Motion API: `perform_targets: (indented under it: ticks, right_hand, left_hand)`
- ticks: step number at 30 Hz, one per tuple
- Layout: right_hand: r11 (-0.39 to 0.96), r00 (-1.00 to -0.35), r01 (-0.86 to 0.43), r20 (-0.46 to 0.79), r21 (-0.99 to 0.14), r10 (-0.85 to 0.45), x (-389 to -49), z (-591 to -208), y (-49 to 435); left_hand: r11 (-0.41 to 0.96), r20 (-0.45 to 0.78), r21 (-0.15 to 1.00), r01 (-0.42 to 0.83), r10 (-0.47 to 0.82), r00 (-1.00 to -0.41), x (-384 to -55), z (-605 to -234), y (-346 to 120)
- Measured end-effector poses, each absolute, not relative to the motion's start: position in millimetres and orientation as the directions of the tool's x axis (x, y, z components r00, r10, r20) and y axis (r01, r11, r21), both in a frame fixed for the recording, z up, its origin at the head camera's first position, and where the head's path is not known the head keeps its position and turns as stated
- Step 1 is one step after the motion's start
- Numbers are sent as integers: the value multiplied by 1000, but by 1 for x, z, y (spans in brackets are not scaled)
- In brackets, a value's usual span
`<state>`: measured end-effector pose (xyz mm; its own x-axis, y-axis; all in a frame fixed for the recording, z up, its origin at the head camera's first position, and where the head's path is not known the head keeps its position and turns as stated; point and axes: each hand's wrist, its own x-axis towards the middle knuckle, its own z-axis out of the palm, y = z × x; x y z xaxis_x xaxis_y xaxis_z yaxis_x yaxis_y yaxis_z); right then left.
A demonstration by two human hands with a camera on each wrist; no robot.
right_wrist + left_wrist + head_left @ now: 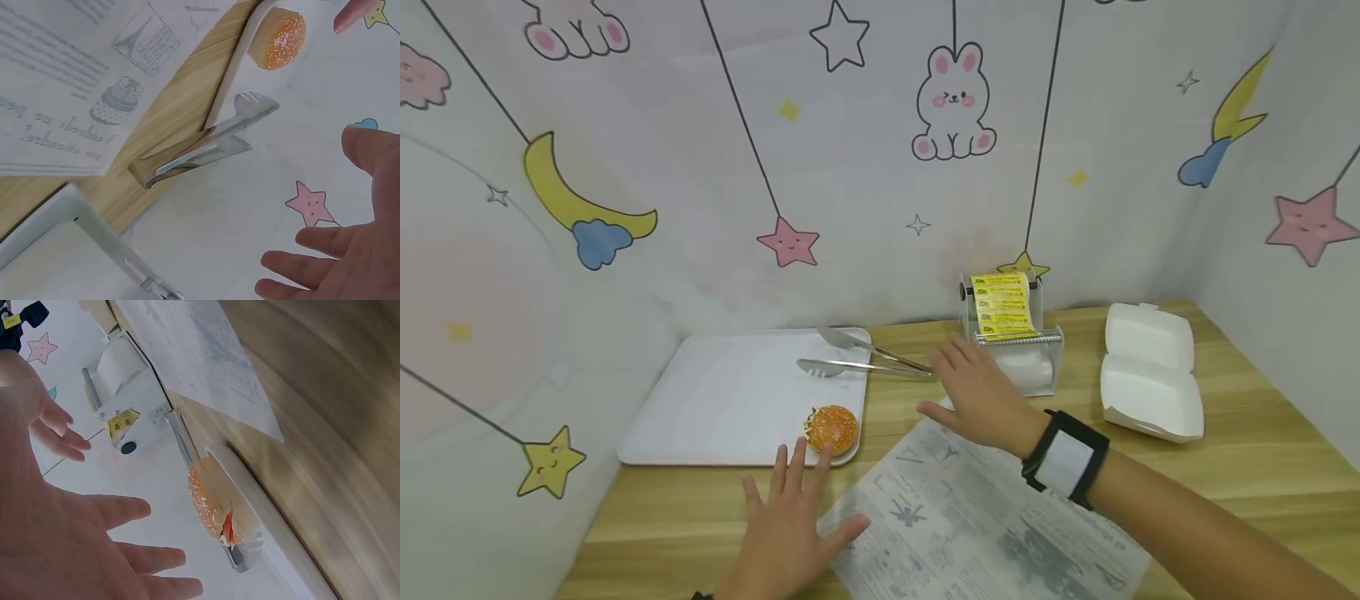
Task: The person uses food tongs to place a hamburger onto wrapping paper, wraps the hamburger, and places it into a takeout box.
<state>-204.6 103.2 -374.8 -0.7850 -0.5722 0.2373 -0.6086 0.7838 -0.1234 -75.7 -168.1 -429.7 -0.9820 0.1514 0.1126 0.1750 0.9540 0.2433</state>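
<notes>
My left hand (pixel 786 529) has its fingers spread, fingertips near a sesame-topped burger (pixel 831 429) at the front right corner of a white tray (pixel 722 400). Metal tongs (pixel 880 367) lie across the tray's right edge, their scalloped ends on the tray. My right hand (pixel 981 392) reaches toward the back with straight fingers, near the tongs' handle end and over the far corner of a printed paper sheet (pixel 917 508). Neither hand holds anything. In the left wrist view, a red filling shows at the side of the burger (pixel 219 503).
Behind the right hand stands a clear dispenser (pixel 1052 350) with a roll of yellow labels (pixel 1002 304). A white foam clamshell box (pixel 1150 392) lies open at the right of the wooden table (pixel 1262 442). A patterned cloth (pixel 865 167) forms the backdrop.
</notes>
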Motion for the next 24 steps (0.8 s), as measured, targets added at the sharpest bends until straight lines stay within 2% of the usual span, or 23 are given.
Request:
perform_targets:
  ticks: [7, 11, 17, 24]
  right_hand:
    - [802, -826, -562, 88, -202, -557, -246, -388, 63]
    - [816, -847, -526, 53, -240, -530, -274, -414, 42]
    - [847, -869, -494, 96, -197, -485, -301, -461, 23]
    - [838, -862, -505, 173, -208, -477, -307, -470, 19]
  left_hand:
    - [945, 93, 284, 164, 143, -985, -70, -433, -172]
    - [941, 71, 299, 158, 143, -987, -69, -434, -175]
    - [940, 65, 300, 159, 147, -987, -71, -435, -179]
    - [941, 40, 308, 140, 135, -990, -69, -432, -181]
